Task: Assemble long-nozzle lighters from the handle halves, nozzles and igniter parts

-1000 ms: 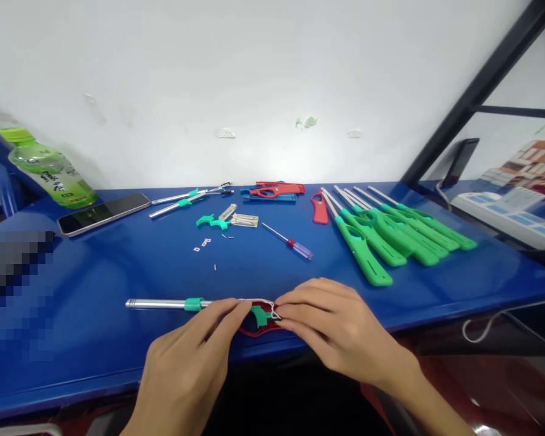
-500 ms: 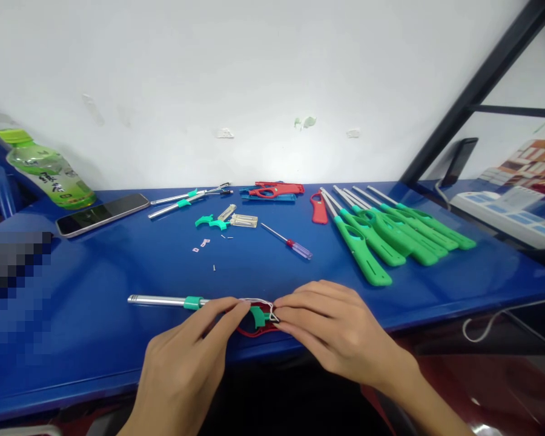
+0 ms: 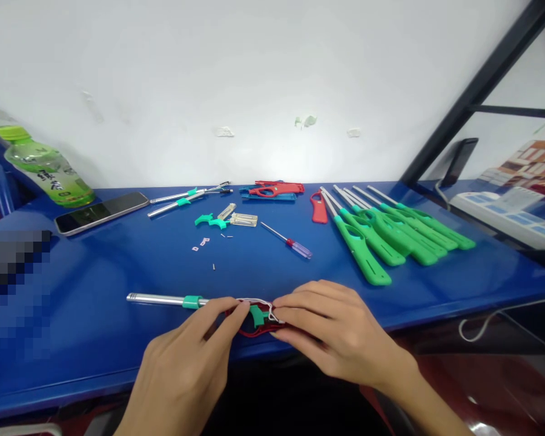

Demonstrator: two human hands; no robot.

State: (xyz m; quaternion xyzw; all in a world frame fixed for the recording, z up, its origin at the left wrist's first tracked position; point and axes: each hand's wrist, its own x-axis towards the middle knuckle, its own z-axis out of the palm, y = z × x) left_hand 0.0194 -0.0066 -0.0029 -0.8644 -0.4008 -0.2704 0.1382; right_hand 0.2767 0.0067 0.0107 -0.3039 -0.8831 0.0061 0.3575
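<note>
At the table's front edge lies an opened lighter: a red handle shell (image 3: 251, 333) with a green trigger (image 3: 257, 315) inside and a silver tube (image 3: 158, 299) reaching left, a green collar (image 3: 191, 302) around it. My left hand (image 3: 186, 357) is closed on the shell where the tube enters, thumb and forefinger beside the trigger. A thin white wire (image 3: 257, 300) loops along the shell's far side to my right hand (image 3: 340, 327). The right fingers are bunched over the shell's right end, pinching at the wire; the fingertips hide what lies under them.
A screwdriver (image 3: 297, 247), clear fuel tanks (image 3: 244, 220), green triggers (image 3: 211, 221) and small screws lie beyond my hands. Two loose tubes (image 3: 177, 204) are at the back left, near a phone (image 3: 102, 213) and a bottle (image 3: 49, 172). Red shells (image 3: 279, 190) and several green lighters (image 3: 386, 233) lie to the right.
My right fingertips have shifted slightly on the shell's right end, and a dark piece seen at them before is now covered. My left hand keeps its hold.
</note>
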